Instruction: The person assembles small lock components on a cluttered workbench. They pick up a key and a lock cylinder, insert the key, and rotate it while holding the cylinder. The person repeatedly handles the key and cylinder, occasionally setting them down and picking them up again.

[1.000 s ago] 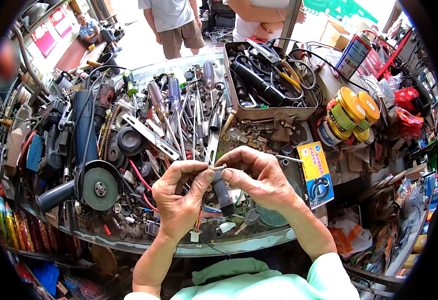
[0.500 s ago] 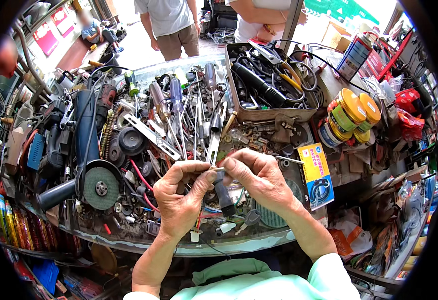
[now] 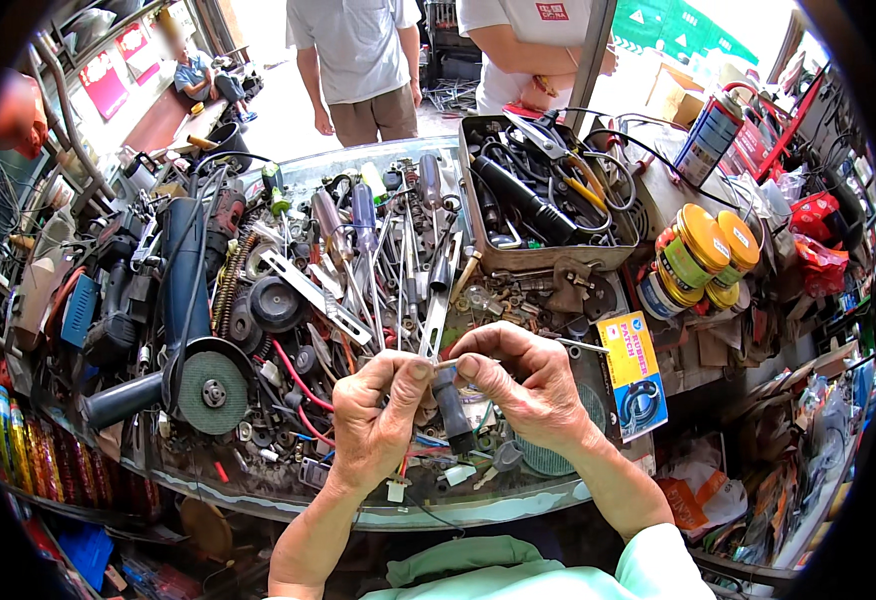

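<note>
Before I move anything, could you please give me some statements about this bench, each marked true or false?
1. The left hand and right hand meet at a small thin piece. True.
2. Both hands wear gloves. False: both are bare.
3. The angle grinder lies left of both hands. True.
4. The open box holds only paper. False: the open box holds a black cylindrical tool.
5. The yellow-and-blue pack lies right of the right hand. True.

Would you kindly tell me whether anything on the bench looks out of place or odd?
The blue angle grinder looks oddly placed: it lies at the left of the bench, its disc facing up among scattered small parts. No spill is evident.
</note>
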`<state>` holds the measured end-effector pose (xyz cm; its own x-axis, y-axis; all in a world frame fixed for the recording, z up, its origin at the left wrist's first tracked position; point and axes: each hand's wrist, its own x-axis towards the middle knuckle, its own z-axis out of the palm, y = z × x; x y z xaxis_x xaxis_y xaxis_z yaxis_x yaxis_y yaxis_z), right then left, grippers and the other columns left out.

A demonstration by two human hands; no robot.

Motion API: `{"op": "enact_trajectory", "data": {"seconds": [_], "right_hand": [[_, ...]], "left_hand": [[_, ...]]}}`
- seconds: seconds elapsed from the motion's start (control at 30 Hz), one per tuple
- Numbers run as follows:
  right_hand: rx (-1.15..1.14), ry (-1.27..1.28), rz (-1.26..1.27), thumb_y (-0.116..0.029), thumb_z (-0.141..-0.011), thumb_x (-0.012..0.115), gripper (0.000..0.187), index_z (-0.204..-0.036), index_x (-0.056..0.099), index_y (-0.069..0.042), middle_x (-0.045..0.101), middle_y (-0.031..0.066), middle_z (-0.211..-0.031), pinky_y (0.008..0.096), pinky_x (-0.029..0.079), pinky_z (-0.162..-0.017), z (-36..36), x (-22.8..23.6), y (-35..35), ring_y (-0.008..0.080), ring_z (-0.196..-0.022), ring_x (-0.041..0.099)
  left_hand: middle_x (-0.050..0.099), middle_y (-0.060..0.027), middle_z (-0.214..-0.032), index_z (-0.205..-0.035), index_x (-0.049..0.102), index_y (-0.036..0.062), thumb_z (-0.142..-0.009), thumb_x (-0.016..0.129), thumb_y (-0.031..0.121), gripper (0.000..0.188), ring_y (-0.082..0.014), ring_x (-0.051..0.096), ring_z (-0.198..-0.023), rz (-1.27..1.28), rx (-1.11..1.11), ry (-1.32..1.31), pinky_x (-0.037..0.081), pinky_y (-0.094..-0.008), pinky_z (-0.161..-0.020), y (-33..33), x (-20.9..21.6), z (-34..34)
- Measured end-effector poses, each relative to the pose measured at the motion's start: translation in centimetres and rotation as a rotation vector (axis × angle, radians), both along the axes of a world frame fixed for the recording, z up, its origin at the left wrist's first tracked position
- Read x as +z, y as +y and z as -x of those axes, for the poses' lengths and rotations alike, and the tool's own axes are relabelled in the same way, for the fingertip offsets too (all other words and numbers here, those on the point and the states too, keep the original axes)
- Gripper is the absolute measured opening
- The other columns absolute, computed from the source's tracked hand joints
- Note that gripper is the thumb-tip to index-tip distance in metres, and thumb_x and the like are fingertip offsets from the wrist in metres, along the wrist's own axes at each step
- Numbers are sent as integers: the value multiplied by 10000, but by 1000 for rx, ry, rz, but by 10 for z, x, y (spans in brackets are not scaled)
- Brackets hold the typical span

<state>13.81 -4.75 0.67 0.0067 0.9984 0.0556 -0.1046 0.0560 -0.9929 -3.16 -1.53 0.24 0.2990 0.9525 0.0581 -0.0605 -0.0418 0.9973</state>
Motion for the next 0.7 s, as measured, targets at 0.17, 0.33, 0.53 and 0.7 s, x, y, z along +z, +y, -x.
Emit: {"op": "enact_trajectory", "data": {"seconds": [0.17, 0.33, 0.53, 0.7], "right_hand": [[-36, -24, -18, -142, -909, 631, 193, -1022, 619, 14, 657, 47, -902, 236, 491, -728, -1, -2, 3, 78, -811, 600], [-11, -40, -9, -144, -905, 634, 193, -1022, 621, 9, 656, 43, -899, 232, 483, -735, 1, -5, 2, 76, -814, 596], [-41, -51, -40, -143, -904, 636, 196, -1021, 619, 14, 656, 43, -899, 221, 484, -725, 0, -7, 0, 70, -811, 594], [-46, -9, 4, -136, -905, 635, 187, -1012, 621, 17, 656, 42, -898, 218, 485, -715, 2, -4, 1, 69, -808, 592]], "left_hand": [[616, -30, -847, -1081, 584, 5, -905, 630, 130, 220, -68, 570, -699, -136, 107, -136, 490, -221, -609, -1, 1, -14], [616, -30, -858, -1141, 556, 10, -900, 621, 70, 257, -58, 570, -682, -133, -12, -75, 489, -203, -588, 2, -4, -3], [609, -45, -911, -1174, 535, 8, -932, 589, 137, 280, -66, 572, -725, 17, -73, -121, 472, -198, -615, 1, 0, 1], [592, -81, -1002, -1177, 512, -5, -955, 532, 130, 261, -87, 590, -794, -258, -39, -28, 450, -182, -592, 2, -10, -5]]}}
